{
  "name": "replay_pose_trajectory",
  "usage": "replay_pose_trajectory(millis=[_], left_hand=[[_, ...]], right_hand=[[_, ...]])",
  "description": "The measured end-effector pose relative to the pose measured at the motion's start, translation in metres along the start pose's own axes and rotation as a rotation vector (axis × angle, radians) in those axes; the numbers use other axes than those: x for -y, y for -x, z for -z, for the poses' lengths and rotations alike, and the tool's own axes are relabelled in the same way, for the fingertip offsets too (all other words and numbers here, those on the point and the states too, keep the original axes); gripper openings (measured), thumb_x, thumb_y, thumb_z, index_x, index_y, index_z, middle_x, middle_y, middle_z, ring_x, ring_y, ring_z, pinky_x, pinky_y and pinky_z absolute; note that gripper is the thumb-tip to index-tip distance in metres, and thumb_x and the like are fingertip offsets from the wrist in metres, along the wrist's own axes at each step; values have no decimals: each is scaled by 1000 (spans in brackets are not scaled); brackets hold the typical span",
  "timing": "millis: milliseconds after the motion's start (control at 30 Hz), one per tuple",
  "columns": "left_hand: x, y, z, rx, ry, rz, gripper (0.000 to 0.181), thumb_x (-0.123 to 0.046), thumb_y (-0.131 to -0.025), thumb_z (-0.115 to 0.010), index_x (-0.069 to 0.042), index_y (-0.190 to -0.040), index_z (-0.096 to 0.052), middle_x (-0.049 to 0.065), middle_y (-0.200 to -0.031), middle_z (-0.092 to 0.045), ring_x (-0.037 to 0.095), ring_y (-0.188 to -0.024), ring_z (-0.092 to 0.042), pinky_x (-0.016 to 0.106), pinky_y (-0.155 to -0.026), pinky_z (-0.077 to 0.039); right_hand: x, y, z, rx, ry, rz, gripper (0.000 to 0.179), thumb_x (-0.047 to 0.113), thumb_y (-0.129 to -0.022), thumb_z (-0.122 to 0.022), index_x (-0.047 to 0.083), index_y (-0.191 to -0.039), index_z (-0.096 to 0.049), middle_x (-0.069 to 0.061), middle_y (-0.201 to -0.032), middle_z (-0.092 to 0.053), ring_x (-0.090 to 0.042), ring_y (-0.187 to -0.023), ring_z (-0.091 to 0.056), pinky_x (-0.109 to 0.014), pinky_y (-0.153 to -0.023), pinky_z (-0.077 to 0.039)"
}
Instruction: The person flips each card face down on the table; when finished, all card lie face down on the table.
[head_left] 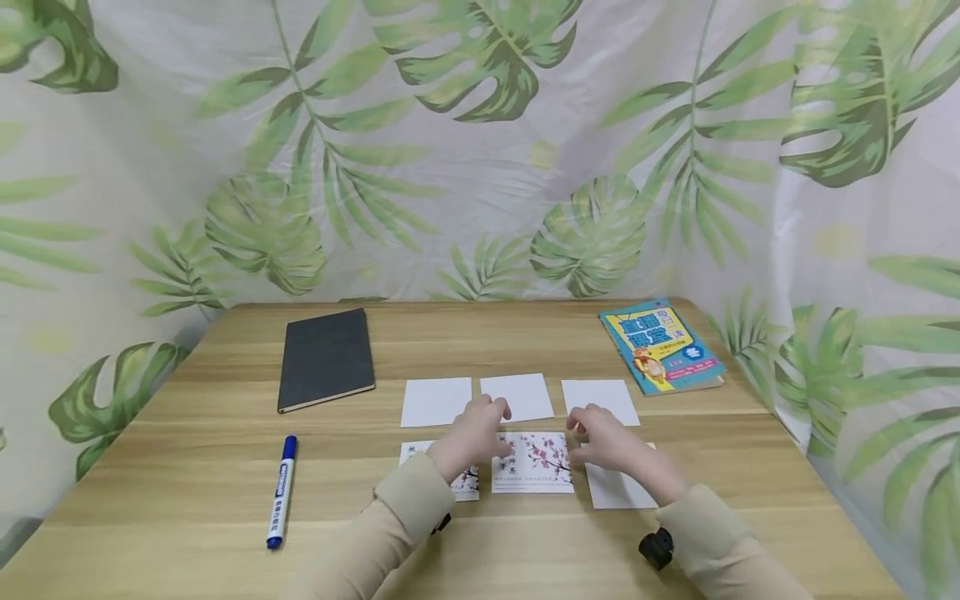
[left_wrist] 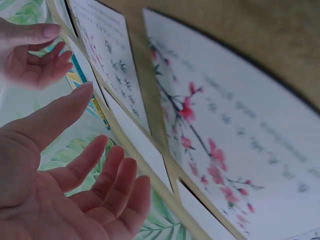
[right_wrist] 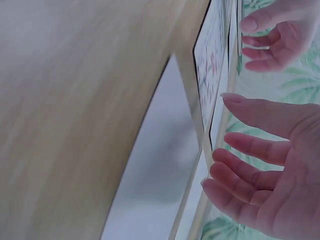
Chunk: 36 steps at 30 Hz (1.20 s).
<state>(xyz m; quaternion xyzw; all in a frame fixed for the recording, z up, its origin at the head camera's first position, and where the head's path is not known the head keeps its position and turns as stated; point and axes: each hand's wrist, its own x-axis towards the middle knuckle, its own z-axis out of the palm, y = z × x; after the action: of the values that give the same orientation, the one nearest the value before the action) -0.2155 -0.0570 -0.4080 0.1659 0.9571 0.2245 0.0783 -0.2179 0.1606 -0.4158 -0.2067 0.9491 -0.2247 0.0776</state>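
Two rows of cards lie on the table. In the front row, a blossom-printed card [head_left: 534, 462] is in the middle, with a second printed card [head_left: 468, 486] left of it, partly hidden under my left arm. To its right is a blank white card [head_left: 618, 487]. My left hand [head_left: 476, 433] hovers near the middle card's left edge, fingers loosely bent and holding nothing. Over by its right edge, my right hand [head_left: 606, 437] is likewise empty, its fingers relaxed. Both wrist views show a gap between thumb and fingers.
Three blank white cards [head_left: 437, 402] form the back row. A black notebook [head_left: 326, 358] lies at the back left, with a blue-capped marker [head_left: 281, 492] in front of it. At the back right is a colourful book [head_left: 662, 346]. A leaf-patterned curtain [head_left: 480, 167] hangs behind the table.
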Motion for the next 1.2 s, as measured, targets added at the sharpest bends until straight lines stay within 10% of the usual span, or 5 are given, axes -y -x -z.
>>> replay_pose_trajectory(millis=[1200], left_hand=[[0, 7, -10, 95, -13, 54, 48, -14, -66, -83, -6, -106, -58, 13, -108, -51, 30, -106, -45, 45, -91, -45]], right_hand=[[13, -21, -7, 135, 69, -48, 41, 24, -66, -85, 7, -92, -59, -7, -89, -49, -23, -86, -39, -33, -71, -35]])
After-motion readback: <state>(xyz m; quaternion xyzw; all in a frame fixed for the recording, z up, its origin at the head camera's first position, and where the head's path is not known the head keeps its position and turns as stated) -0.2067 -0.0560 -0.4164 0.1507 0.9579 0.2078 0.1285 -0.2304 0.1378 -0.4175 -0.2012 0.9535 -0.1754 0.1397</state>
